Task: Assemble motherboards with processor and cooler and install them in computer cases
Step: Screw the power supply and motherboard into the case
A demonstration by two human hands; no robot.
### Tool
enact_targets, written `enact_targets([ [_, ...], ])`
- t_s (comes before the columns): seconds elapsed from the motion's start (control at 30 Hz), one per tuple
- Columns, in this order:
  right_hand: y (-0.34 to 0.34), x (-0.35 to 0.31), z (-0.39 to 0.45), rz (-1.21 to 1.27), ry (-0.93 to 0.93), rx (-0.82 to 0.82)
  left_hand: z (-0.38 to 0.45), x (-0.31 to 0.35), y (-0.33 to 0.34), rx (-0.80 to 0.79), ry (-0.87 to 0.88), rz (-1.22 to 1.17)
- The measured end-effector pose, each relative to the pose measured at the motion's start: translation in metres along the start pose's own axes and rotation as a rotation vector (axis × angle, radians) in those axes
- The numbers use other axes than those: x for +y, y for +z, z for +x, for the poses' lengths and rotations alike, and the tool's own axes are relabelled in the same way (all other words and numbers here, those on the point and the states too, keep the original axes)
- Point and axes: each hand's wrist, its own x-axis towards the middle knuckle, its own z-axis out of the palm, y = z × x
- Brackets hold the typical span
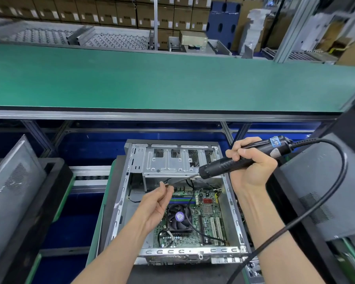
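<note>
An open computer case lies flat just in front of the person, with the motherboard seated inside it and the cooler with its fan mounted on the board. Above the case, the left hand pinches the tip of the screwdriver bit between thumb and fingertips. The right hand is wrapped around the black electric screwdriver, whose cord loops out to the right and back down past the forearm. Dark case panels lean at the left, another at the right. Beyond the case runs a long green conveyor belt, then roller racks and stacked cardboard boxes along the back.
</note>
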Motion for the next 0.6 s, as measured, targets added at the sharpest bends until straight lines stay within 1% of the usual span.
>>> enact_targets([
  [0.13, 0.002, -0.01, 0.006, -0.087, -0.097, -0.048, 0.0, -0.001, 0.002, 0.118, 0.06, 0.18],
  [0.23, 0.002, -0.017, 0.01, -0.15, -0.161, -0.071, 0.009, 0.004, 0.01, 0.191, 0.122, 0.204],
  [0.3, 0.001, -0.022, 0.011, -0.169, -0.194, -0.067, 0.018, 0.007, 0.018, 0.233, 0.131, 0.191],
  [0.4, 0.0, -0.027, 0.013, -0.175, -0.194, -0.034, 0.031, 0.009, 0.032, 0.247, 0.119, 0.19],
  [0.47, -0.002, -0.031, 0.015, -0.196, -0.194, -0.02, 0.041, 0.007, 0.041, 0.25, 0.126, 0.237],
  [0.6, -0.007, -0.037, 0.02, -0.224, -0.208, -0.038, 0.056, 0.008, 0.05, 0.263, 0.105, 0.274],
])
